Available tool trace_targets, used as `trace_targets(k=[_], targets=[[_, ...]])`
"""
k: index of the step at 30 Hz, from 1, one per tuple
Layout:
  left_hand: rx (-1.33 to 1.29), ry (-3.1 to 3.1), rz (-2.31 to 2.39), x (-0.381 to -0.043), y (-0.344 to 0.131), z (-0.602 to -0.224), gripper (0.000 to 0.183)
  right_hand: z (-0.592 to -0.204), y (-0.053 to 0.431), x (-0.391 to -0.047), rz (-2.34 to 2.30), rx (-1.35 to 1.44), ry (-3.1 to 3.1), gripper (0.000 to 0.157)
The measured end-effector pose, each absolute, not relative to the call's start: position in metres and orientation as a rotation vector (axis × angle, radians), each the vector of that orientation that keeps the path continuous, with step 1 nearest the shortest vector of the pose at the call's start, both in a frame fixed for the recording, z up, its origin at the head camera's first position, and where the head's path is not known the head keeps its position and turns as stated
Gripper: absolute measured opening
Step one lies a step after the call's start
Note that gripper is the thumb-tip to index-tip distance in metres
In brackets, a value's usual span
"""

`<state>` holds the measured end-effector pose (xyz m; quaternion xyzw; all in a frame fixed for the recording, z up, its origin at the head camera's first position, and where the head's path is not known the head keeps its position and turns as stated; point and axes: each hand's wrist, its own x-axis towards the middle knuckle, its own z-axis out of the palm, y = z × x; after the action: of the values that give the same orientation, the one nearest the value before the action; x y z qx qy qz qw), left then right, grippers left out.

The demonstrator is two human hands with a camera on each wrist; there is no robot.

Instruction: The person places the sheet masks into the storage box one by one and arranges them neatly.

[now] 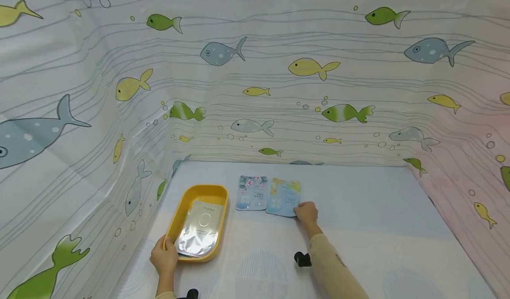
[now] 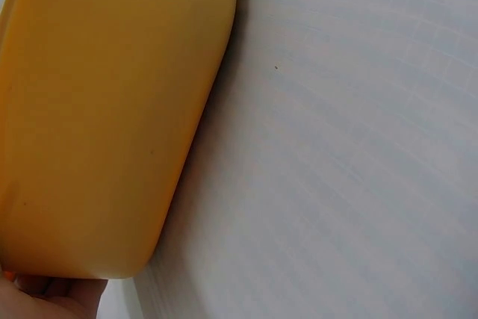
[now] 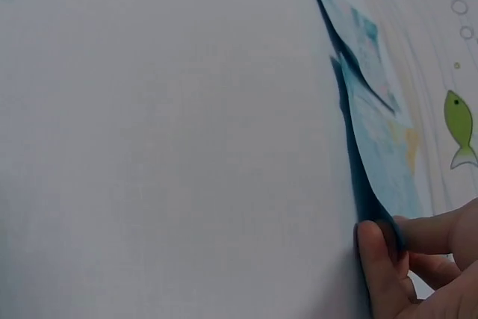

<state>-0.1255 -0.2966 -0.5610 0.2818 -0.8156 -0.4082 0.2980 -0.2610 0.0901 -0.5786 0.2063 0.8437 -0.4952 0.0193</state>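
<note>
At the left of the table, my left hand (image 1: 164, 255) grips the near left corner of a yellow tray (image 1: 224, 206). The left wrist view shows the outer wall of that tray (image 2: 112, 125), with fingers (image 2: 71, 300) at its lower end. A silver foil packet (image 1: 202, 228) lies in the tray. My right hand (image 1: 307, 213) pinches the near right corner of a light blue packet with yellow print (image 1: 284, 195). In the right wrist view, thumb and finger hold the edge of this packet (image 3: 381, 155). A blue floral packet (image 1: 252, 193) lies just left of it.
A white and pale blue cloth (image 1: 358, 232) covers the table. Fish-patterned sheeting (image 1: 279, 38) hangs behind and at both sides. Black camera mounts (image 1: 303, 259) show near both wrists.
</note>
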Motion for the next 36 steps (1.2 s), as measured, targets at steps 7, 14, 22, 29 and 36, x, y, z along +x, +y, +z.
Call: trace_targets(k=[7, 14, 22, 29, 36], targets=[[0.746, -2.174, -1.093, -0.126, -0.296, -0.561, 0.028, -0.58, 0.097, -0.259, -1.76, 0.705, 2.362, 0.032], [0.757, -2.178, -1.103, -0.126, -0.296, -0.561, 0.029, -0.582, 0.103, -0.255, -2.026, 0.742, 2.155, 0.031], [0.769, -2.18, -1.109, -0.127, -0.297, -0.562, 0.029, -0.572, 0.104, -0.245, -2.198, 0.689, 2.052, 0.033], [0.763, -2.177, -1.101, -0.128, -0.297, -0.562, 0.029, -0.563, 0.106, -0.241, -2.251, 0.645, 2.043, 0.034], [0.768, -2.183, -1.099, -0.127, -0.297, -0.562, 0.029, -0.558, 0.105, -0.239, -2.272, 0.623, 2.054, 0.033]])
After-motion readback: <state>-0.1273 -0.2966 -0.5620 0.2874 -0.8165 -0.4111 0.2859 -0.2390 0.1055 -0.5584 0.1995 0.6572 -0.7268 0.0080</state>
